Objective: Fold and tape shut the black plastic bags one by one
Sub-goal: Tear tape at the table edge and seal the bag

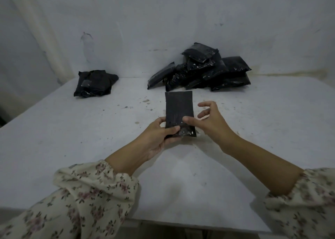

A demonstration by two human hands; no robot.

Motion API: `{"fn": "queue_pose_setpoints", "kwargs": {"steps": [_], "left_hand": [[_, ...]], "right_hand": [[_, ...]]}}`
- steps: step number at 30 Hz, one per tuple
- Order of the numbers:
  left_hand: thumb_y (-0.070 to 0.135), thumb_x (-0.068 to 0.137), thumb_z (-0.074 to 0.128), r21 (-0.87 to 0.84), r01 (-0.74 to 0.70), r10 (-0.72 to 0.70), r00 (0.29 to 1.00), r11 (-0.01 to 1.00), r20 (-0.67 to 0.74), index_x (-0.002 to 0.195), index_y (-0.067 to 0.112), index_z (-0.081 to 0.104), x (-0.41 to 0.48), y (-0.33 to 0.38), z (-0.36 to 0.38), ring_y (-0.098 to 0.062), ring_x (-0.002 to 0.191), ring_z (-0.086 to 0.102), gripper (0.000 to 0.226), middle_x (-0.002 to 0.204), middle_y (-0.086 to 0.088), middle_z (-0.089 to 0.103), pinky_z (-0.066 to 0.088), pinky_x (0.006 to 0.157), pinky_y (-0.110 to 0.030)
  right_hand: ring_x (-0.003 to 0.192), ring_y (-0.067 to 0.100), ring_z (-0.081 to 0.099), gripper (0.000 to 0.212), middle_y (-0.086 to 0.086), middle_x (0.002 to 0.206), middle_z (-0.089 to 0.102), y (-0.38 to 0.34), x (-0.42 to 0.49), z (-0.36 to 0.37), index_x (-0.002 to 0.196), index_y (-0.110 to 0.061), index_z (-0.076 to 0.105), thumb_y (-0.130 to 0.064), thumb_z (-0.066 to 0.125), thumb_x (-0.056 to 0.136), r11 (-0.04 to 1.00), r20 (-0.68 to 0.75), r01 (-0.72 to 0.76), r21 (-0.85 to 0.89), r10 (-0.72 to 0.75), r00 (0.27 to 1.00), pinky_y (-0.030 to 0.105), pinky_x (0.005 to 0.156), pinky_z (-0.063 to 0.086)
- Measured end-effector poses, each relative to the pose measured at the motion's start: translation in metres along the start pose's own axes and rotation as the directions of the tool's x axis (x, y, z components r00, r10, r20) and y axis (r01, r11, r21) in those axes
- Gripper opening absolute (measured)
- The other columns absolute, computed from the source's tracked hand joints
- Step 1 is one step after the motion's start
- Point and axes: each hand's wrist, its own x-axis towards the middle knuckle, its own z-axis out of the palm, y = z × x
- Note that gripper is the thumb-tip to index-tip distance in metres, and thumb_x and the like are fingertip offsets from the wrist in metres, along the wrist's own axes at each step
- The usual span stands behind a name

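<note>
Sleeves (pixel 87 193) fill the bottom. Left grip (pixel 159 137) clasps the bag (pixel 179 109) at centre; right grip (pixel 208 119) is loose, thumb pressing it. Small pile (pixel 94 83) upper left seems done; big pile (pixel 199 71) upper right probably waits.

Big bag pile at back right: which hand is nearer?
Right. The right hand is in front of the pile; the left hand, gripping a bag, is further left.

- held bag (pixel 179 109): near-left corner hidden under left grip (pixel 157 139)
- pile (pixel 208 71) behind-right of held bag: lower bags covered, count unclear
- sleeves (pixel 87 202): cut by bottom edge
</note>
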Motion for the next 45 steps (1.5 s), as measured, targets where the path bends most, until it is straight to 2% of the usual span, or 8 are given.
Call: {"fn": "queue_pose_setpoints", "kwargs": {"steps": [5, 9, 12, 16, 20, 25, 32, 45], "left_hand": [[-0.005, 0.09, 0.058, 0.297, -0.234, 0.246, 0.969, 0.926, -0.004, 0.114, 0.024, 0.051, 0.0, -0.006, -0.001, -0.017, 0.094, 0.069, 0.038, 0.108, -0.006, 0.07, 0.056, 0.086, -0.027], [-0.014, 0.08, 0.061, 0.706, -0.599, 0.791, 0.605, 0.377, 0.091, 0.099, 0.028, 0.06, 0.005, -0.011, -0.01, -0.004, 0.094, 0.059, 0.046, 0.101, 0.008, 0.064, 0.051, 0.08, -0.019], [-0.014, 0.07, 0.066, 0.867, -0.499, 0.849, 0.457, 0.0, 0.264, 0.108, 0.019, 0.066, 0.011, -0.016, -0.02, -0.017, 0.104, 0.054, 0.05, 0.113, -0.003, 0.059, 0.052, 0.068, -0.028], [0.018, 0.071, 0.078, 0.884, -0.387, 0.763, 0.478, -0.263, 0.436, 0.116, 0.015, 0.063, 0.017, -0.022, -0.027, -0.025, 0.097, 0.054, 0.047, 0.112, -0.011, 0.059, 0.041, 0.073, -0.03], [0.047, 0.089, 0.049, 0.883, -0.443, 0.688, 0.592, -0.156, 0.419, 0.114, 0.017, 0.065, 0.009, -0.022, -0.021, -0.019, 0.087, 0.054, 0.041, 0.098, -0.002, 0.061, 0.034, 0.073, -0.027], [0.04, 0.091, 0.046, 0.847, -0.493, 0.778, 0.446, -0.199, 0.442, 0.1, 0.019, 0.07, 0.013, -0.02, -0.017, -0.007, 0.089, 0.035, 0.033, 0.095, -0.003, 0.055, 0.03, 0.072, -0.021], [0.023, 0.094, 0.059, 0.44, -0.382, 0.394, 0.917, 0.812, 0.069, 0.111, 0.03, 0.048, 0.006, 0.005, 0.005, -0.017, 0.099, 0.061, 0.022, 0.112, -0.006, 0.06, 0.052, 0.08, -0.023], [0.025, 0.1, 0.05, 0.385, -0.296, 0.314, 0.949, 0.874, 0.015, 0.109, 0.014, 0.061, 0.005, 0.002, 0.017, -0.013, 0.083, 0.065, 0.018, 0.093, -0.001, 0.069, 0.053, 0.078, -0.027]], "right_hand": [[0.087, 0.015, 0.061, 0.058, 0.005, 0.094, 0.063, 0.003, 0.0, 0.002, 0.133, -0.021, 0.04, -0.025, 0.072, 0.085, 0.996, 0.015, -0.091, 0.01, 0.09, 0.996, 0.023, 0.067, 0.039], [0.083, 0.021, 0.067, 0.019, 0.01, 0.101, 0.067, -0.002, 0.004, 0.002, 0.112, -0.011, 0.058, -0.022, 0.049, 0.1, 0.845, 0.152, -0.286, 0.453, 0.242, 0.958, 0.027, 0.062, 0.052], [0.096, 0.025, 0.068, 0.065, 0.013, 0.106, 0.071, -0.002, 0.003, -0.001, 0.112, -0.01, 0.064, -0.06, 0.024, 0.097, 0.594, 0.298, -0.368, 0.715, 0.216, 0.93, 0.033, 0.074, 0.053], [0.119, 0.025, 0.058, 0.111, 0.014, 0.125, 0.064, 0.003, 0.005, -0.002, 0.138, -0.016, 0.047, -0.092, 0.028, 0.059, 0.662, 0.326, -0.27, 0.699, 0.04, 0.944, 0.034, 0.094, 0.05], [0.119, 0.022, 0.057, 0.104, 0.009, 0.127, 0.062, 0.006, 0.007, 0.0, 0.137, -0.02, 0.043, -0.062, 0.084, 0.051, 0.873, 0.357, -0.088, 0.479, -0.102, 0.928, 0.037, 0.102, 0.045], [0.103, 0.02, 0.061, 0.027, 0.002, 0.102, 0.072, 0.002, 0.011, 0.003, 0.111, -0.02, 0.063, -0.033, 0.064, 0.087, 0.943, 0.154, -0.052, 0.328, 0.001, 0.988, 0.036, 0.086, 0.045], [0.104, 0.022, 0.066, 0.028, 0.009, 0.109, 0.071, -0.002, 0.007, 0.0, 0.115, -0.009, 0.064, -0.016, 0.064, 0.088, 0.946, 0.295, -0.09, 0.312, -0.007, 0.955, 0.028, 0.087, 0.05], [0.071, 0.012, 0.065, 0.018, 0.004, 0.076, 0.071, -0.015, 0.009, -0.004, 0.081, -0.006, 0.072, -0.019, 0.064, 0.09, 0.961, -0.057, 0.127, 0.245, -0.117, 0.992, 0.022, 0.072, 0.055]]}}
